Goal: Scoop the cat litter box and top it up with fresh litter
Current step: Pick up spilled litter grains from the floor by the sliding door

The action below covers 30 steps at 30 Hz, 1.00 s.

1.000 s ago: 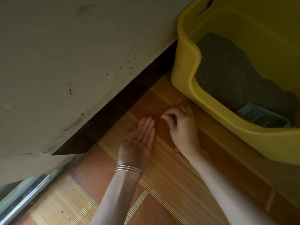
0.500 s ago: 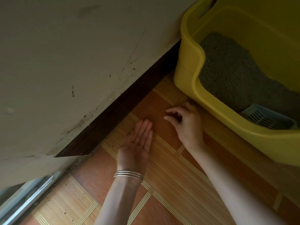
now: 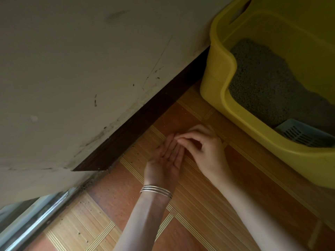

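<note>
Right hand [image 3: 204,149] has crossed to the left hand [image 3: 164,163], fingertips pinched over its flat, upturned palm; any grains held cannot be told. Yellow plastic litter box [image 3: 223,69] with grey litter [image 3: 268,84] stands at the orange tiled floor's [image 3: 208,205] far right edge.

Scuffed wall [image 3: 72,69], dark baseboard [image 3: 137,127], tiled floor [image 3: 199,205], metal rail [image 3: 45,214].
</note>
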Tool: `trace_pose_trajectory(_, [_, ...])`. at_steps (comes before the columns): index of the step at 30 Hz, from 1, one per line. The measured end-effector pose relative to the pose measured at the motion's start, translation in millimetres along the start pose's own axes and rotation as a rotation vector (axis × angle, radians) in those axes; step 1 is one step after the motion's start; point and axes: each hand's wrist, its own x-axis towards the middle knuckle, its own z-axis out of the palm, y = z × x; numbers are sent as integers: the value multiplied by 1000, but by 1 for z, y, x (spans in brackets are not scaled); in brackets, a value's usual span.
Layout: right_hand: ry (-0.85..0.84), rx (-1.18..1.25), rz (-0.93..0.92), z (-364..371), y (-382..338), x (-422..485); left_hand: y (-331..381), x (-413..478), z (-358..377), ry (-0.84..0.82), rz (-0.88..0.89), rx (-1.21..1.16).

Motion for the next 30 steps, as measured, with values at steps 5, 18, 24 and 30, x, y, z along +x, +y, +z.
trace_pose_trajectory(5, [141, -109, 197, -17, 35, -3, 2, -8, -20, -235, 171, 139])
trace_pose_trajectory(18, [144, -191, 117, -4, 41, 13, 12, -19, -18, -47, 10, -26])
trace_pose_trajectory(24, [117, -454, 106, 4, 32, 15, 14, -19, -16, -39, 1, -20])
trace_pose_trajectory(30, [-141, -31, -48, 11, -16, 0, 13, -18, -16, -6, 17, -60])
